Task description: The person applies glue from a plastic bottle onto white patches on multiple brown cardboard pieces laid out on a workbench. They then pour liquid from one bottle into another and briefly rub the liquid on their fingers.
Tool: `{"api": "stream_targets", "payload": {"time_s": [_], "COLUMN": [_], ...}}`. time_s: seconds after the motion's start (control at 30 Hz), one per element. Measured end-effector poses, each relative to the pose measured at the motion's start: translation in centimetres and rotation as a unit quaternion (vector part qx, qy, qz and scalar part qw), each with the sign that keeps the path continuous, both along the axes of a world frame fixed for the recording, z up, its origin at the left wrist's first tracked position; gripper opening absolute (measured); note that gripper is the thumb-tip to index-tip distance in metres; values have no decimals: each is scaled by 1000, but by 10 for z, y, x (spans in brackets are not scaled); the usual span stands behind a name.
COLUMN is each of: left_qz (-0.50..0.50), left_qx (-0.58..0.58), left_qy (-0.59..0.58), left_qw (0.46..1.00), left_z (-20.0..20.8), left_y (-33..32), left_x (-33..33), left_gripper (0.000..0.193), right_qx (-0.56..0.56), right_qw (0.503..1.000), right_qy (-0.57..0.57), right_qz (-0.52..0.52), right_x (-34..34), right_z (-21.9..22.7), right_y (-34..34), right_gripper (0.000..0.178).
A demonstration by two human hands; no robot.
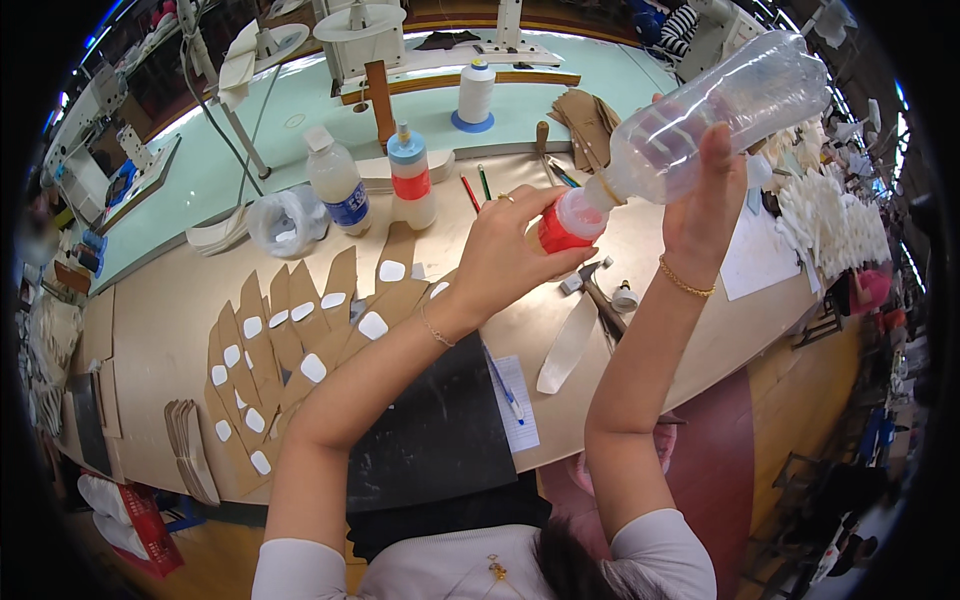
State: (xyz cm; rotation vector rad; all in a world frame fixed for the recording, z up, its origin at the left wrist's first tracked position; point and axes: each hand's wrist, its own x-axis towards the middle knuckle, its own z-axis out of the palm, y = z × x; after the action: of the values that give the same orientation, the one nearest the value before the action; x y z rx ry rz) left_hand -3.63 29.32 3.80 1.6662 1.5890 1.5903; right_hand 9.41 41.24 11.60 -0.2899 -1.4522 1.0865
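Hands raised with a clear plastic bottle (720, 105) above the workbench.
Right hand (705, 195) grips its body, tilted neck-down; left hand (505, 255) closes round the red neck (560, 230). Tan leather pieces with white patches (300, 340) lie fanned on the brown table (150, 310), untouched.

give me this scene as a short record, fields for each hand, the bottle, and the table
left hand: left hand grips red cap end of bottle
right hand: right hand holds body of clear plastic bottle, tilted, base up
table: tan worktable bears fanned brown leather pieces with white patches, a hammer, two standing bottles
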Motion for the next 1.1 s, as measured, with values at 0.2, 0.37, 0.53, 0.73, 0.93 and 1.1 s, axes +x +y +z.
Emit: {"api": "stream_targets", "payload": {"time_s": [0.2,0.37,0.53,0.73,0.93,1.1], "left_qz": [28,50,49,42,49,22], "left_qx": [98,94,84,88,59,14], "left_qy": [6,47,51,38,65,29], "left_qw": [995,993,994,995,995,999], "left_z": [-2,-1,0,2,1,9], "left_y": [-3,-10,-14,-15,-17,-24], "left_x": [-1,-3,-3,-2,-2,-1], "left_gripper": [55,55,54,55,54,51], "right_qx": [-7,-9,10,17,67,95], "right_qw": [1000,1000,1000,999,994,990], "right_qy": [1,5,-19,-34,-77,-97], "right_qz": [26,22,-10,22,26,41], "right_x": [-2,-2,-2,-4,-2,-4], "right_z": [8,9,9,18,22,26], "right_y": [-9,-13,-11,-22,-18,-26], "right_gripper": [79,90,92,91,91,87]}}
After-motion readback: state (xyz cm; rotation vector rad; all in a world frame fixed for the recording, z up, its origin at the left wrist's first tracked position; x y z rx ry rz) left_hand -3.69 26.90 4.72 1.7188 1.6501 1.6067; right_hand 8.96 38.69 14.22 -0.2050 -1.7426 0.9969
